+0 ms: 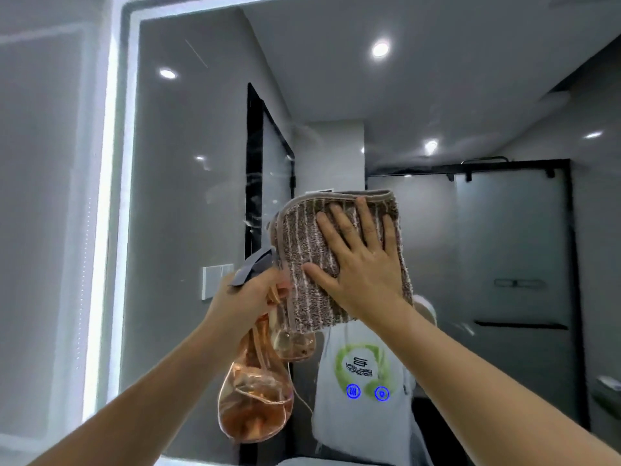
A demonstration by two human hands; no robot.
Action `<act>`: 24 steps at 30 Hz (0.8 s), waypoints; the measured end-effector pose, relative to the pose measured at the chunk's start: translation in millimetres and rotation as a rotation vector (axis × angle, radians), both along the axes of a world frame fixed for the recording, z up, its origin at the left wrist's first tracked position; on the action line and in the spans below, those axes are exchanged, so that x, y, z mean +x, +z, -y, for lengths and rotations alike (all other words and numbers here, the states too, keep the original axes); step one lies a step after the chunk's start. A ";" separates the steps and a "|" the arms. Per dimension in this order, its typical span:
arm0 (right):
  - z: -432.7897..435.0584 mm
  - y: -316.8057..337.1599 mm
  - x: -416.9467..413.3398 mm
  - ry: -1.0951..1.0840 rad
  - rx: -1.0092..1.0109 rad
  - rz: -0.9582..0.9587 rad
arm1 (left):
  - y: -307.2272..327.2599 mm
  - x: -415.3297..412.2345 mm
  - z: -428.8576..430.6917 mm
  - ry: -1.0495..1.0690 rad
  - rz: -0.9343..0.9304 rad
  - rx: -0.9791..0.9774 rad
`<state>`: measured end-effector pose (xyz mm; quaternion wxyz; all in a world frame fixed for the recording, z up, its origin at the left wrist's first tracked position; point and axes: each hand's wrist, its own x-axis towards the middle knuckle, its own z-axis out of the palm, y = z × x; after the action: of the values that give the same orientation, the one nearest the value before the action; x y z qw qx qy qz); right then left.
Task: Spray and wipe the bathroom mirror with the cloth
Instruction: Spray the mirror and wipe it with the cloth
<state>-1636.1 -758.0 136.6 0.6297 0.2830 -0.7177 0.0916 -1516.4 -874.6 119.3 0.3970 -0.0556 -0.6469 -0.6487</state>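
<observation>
Gripping bottle by the neck, lower centre: left hand wrapped closed; likely light, slick plastic. Pressing cloth flat, mid-frame: right hand splayed open, pinching nothing; soft, limp, best palmed. Streaking mirror behind. One bottle, one cloth, one mirror.

Your right hand lies flat, fingers spread, pressing the folded brown striped cloth against the mirror. Your left hand is closed around the neck of an amber translucent spray bottle, its grey nozzle just beside the cloth's left edge; the bottle body hangs below the hand. A lit strip borders the mirror's left side. Two blue touch icons glow on the glass below the cloth. Faint streaks show on the glass left of the cloth
</observation>
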 end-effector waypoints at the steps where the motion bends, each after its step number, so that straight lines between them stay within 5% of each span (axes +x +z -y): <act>1: -4.1 1.0 -0.9 0.003 0.013 -0.016 | 1.4 -4.0 -0.8 -0.003 0.011 0.005; 7: -71.4 6.3 -15.9 -0.075 0.018 0.013 | -1.2 -29.5 -32.9 -0.034 0.139 0.031; 13: -153.8 -1.5 -29.0 -0.164 0.002 0.071 | -1.7 -30.3 -112.4 -0.051 0.052 0.035; 24: -106.5 4.8 -18.7 -0.216 -0.078 0.237 | 3.0 -26.4 -71.8 -0.027 0.145 0.056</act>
<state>-1654.8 -651.6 141.3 0.5572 0.1667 -0.8091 0.0842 -1542.8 -802.8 122.3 0.3417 -0.0060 -0.6546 -0.6743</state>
